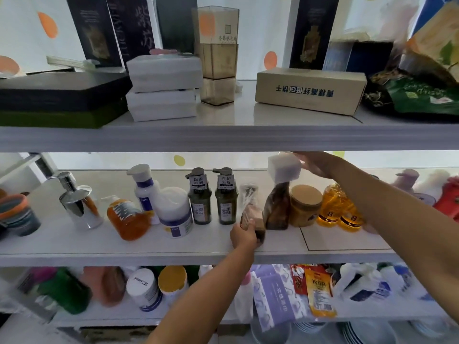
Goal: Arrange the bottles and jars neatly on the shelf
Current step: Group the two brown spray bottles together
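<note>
On the middle shelf (149,252) stand a chrome pump dispenser (77,199), an orange soap bottle (128,218) leaning left, a white pump bottle (145,187), a white jar (175,212) and two dark green pump bottles (200,197) (225,197). My left hand (244,235) grips the base of a small brown bottle (250,209), blurred, near the shelf's front edge. My right hand (315,163) holds the white square cap of a tall brown bottle (278,207) standing upright. Right of it sit a tan jar with a cork-coloured lid (305,204) and yellow oil bottles (339,207).
The upper shelf (223,137) hangs just above my right hand and carries boxes (310,90), white packages (164,88) and stacked tinted containers (217,70). Red and pink items (447,199) stand far right. The lower shelf holds jars (144,289), packets (318,291) and bags.
</note>
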The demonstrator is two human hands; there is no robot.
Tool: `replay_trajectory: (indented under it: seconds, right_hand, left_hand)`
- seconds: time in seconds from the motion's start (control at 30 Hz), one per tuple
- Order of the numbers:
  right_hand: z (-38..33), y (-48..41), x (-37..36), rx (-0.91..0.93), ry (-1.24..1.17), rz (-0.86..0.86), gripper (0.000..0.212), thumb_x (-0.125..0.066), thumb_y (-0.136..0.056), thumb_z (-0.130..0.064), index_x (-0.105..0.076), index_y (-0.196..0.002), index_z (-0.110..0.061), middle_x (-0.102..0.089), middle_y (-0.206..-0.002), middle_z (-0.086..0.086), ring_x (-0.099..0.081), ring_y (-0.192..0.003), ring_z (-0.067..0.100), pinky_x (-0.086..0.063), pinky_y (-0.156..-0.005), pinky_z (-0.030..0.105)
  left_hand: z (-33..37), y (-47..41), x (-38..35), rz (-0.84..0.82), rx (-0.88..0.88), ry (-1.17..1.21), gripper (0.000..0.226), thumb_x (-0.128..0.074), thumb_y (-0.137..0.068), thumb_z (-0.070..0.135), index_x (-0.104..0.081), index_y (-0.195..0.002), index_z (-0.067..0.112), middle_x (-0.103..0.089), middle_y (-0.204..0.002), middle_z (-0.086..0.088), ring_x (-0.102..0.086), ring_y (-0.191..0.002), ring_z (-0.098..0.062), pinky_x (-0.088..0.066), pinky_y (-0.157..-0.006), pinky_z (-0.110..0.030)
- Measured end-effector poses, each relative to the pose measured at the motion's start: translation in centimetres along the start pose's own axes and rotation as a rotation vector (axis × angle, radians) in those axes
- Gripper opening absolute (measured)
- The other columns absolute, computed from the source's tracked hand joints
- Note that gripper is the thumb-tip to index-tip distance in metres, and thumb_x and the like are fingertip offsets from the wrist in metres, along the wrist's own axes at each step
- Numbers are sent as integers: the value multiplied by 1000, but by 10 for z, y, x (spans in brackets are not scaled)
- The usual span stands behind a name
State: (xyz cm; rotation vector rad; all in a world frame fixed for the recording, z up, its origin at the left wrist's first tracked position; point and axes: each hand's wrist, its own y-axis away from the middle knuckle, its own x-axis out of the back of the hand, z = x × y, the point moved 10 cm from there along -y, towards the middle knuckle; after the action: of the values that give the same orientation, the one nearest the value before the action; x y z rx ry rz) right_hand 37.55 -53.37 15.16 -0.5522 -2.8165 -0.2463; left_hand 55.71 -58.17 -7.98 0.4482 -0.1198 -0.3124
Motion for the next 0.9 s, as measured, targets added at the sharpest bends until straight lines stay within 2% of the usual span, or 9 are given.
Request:
replay_trajectory:
  seconds: [0.07,0.13,0.2,0.27,0.33,0.47,0.63,0.73,0.9]
  right_hand:
    - [-11,-6,13,0,206,168,5,-58,-92,-16,-53,-92,-14,-59,-108,16,-51,-111,30,-44,-100,37]
    - [-26,-9,13,18,390,248,28,-50,-97,-13,-42,-70,-17,-45,-73,3,-45,-84,24,-41,-68,18]
    - [-33,-14,0,13,507,233,37,-43,-100,-13,-34,-64,-19,-33,-64,-2,-36,-65,15,-34,-55,14]
    - [-30,-21,-9,-31,616,223,30,-46,-99,-22,-38,-70,-18,-36,-67,-1,-37,-65,14,-36,-65,20]
    - [-25,-26,-18,-65,692,218,17,-49,-96,-31,-47,-89,-16,-48,-85,3,-44,-83,19,-36,-75,28]
    - [-19,-32,-26,-119,747,201,32,-49,-93,-36,-52,-118,-16,-51,-110,7,-46,-95,23,-35,-81,34]
    - [-24,-33,-39,-101,928,116,36,-46,-93,-36,-55,-121,-16,-55,-128,8,-51,-111,27,-39,-95,37]
    - [-22,-28,-54,-111,1041,11,43,-39,-99,-33,-49,-134,-11,-47,-140,9,-44,-127,28,-32,-108,39]
    - [-22,-29,-57,-124,1157,3,53,-45,-94,-22,-34,-146,-18,-36,-151,5,-37,-135,27,-30,-112,38]
  left_hand:
    - [-1,3,1,32,-30,20,35,-57,-93,29,-58,-117,3,-61,-119,-16,-61,-106,-36,-55,-87,-47]
    - [1,10,2,28,-60,68,28,-56,-94,27,-58,-113,6,-61,-116,-14,-60,-104,-35,-55,-88,-48]
    - [2,14,2,9,-94,107,21,-55,-95,24,-57,-110,10,-61,-114,-12,-60,-103,-33,-55,-88,-48]
    - [1,19,2,-25,-103,160,23,-54,-95,22,-55,-116,10,-59,-114,-10,-59,-105,-32,-57,-82,-46]
    - [0,24,3,-52,-103,199,29,-53,-96,21,-53,-122,10,-57,-116,-9,-57,-108,-31,-59,-76,-40]
    - [-4,28,3,-79,-146,218,34,-54,-95,21,-52,-128,11,-56,-126,-12,-56,-112,-30,-58,-84,-43]
    - [-5,37,10,-83,-215,163,45,-52,-96,25,-45,-138,13,-53,-135,-9,-54,-119,-26,-51,-97,-36]
    - [-4,40,10,-107,-211,216,44,-53,-95,20,-46,-138,12,-53,-133,-9,-54,-117,-27,-53,-94,-36]
    - [-2,37,13,-120,-229,206,40,-50,-96,12,-48,-136,13,-56,-130,-7,-54,-111,-21,-54,-91,-28]
